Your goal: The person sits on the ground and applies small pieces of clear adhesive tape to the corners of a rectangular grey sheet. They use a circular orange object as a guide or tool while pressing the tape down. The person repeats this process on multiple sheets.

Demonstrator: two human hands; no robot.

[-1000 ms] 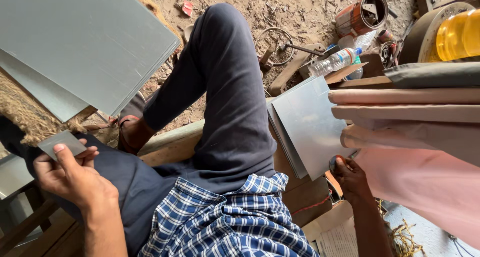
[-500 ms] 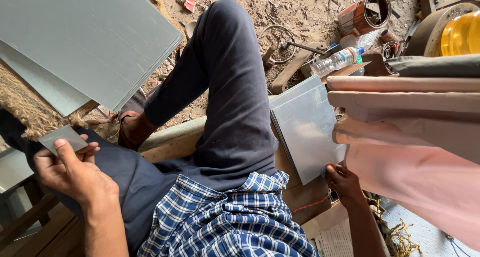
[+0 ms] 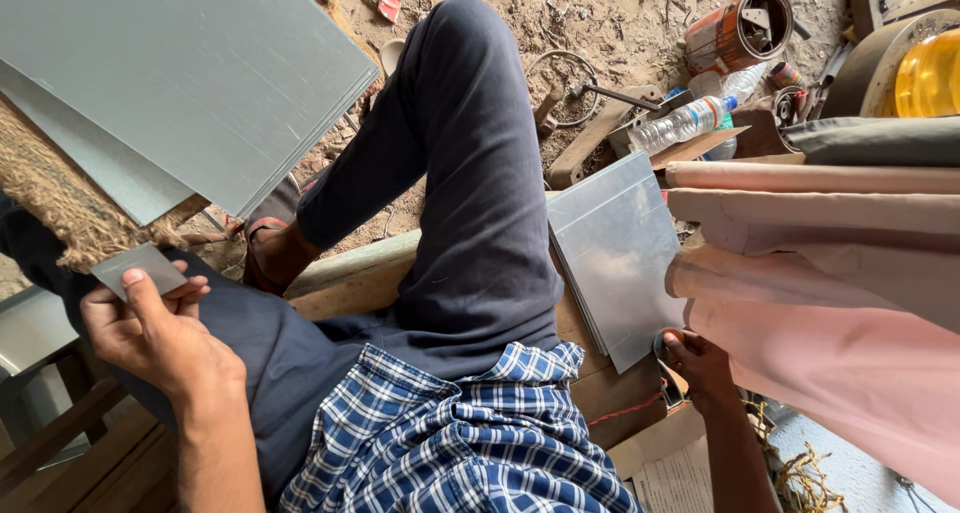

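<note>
Metal piece (image 3: 140, 269), small grey rectangle, pinched in left hand (image 3: 160, 338) between thumb on top and fingers beneath, held up at left edge of view over dark trouser thigh. Looks already cut to size, judging by clean edges; lifted clear of everything, touching only the hand. Right hand (image 3: 700, 365) low at right, fingers curled at bottom corner of metal sheet stack (image 3: 615, 253) lying on wooden beam (image 3: 350, 278); partly hidden by pink cloth (image 3: 850, 353), so grip on a round object under fingertips cannot be told for sure — closed-ish, touching stack corner. Stack looks squared up, several sheets, top one bare and unmarked as far as visible. Judged progress: one small piece in hand, stack still whole, most work left. Outward: raised knee (image 3: 470, 123) between the hands, checked shirt (image 3: 450, 443) below. Large grey sheets (image 3: 180, 73) leaning upper left over coarse mat (image 3: 60, 213). Dirt floor beyond with plastic bottle (image 3: 685, 123), rusty can (image 3: 740, 28), yellow container (image 3: 930, 73) far right. Paper (image 3: 680, 478) near right wrist.
</note>
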